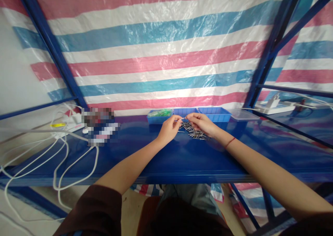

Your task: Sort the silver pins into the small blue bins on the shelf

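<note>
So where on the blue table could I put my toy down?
The blue table is bare right of the right hand, and between the left hand and the white cables. It's crowded at the metal pins and the blue trays behind.

Pink, blue and white striped tarp point(161, 55); deep blue table point(169, 156); 3 blue trays point(215, 114), 1 holding green; white cables point(62, 159); silver-grey pins point(194, 132); red wrist string point(230, 142).
</note>
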Tool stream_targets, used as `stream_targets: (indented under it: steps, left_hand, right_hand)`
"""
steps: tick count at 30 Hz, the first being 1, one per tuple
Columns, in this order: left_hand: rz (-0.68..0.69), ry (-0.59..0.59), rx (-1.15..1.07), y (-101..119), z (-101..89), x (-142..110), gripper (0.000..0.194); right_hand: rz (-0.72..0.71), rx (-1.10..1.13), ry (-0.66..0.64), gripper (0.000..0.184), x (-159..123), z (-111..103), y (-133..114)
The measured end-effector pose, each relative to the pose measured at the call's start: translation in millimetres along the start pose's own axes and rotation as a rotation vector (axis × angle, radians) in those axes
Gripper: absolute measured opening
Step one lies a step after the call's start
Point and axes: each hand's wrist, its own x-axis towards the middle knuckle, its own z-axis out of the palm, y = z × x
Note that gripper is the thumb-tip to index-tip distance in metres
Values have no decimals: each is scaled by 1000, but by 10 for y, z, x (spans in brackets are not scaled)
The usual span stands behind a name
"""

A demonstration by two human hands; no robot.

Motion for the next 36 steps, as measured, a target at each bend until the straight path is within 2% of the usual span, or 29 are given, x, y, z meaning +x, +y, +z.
stream_targets:
  steps: [6, 13, 22, 25, 31, 36]
  left_hand:
    - [-54, -47, 44, -4, 12, -8, 18]
    - [-133, -157, -34, 42, 9, -22, 24]
    - [-80, -204, 25, -14, 30, -15, 26]
    - [-24, -172, 24, -38, 44, -11, 22]
    - [60, 13, 4, -111, 30, 24, 15]
    - [78, 32, 39, -110, 4, 38, 16]
  right_hand:
    - [-163, -183, 53, 34, -3, 18, -13]
    - [-241, -208, 40, 35, -7, 57, -37]
    - [-292, -285, 29, 34, -5, 55, -3]
    - [-323, -321, 21, 35, -13, 58, -11]
    - [-335, -388, 37, 34, -2, 18, 1]
    - [-283, -420, -41, 36, 27, -22, 58]
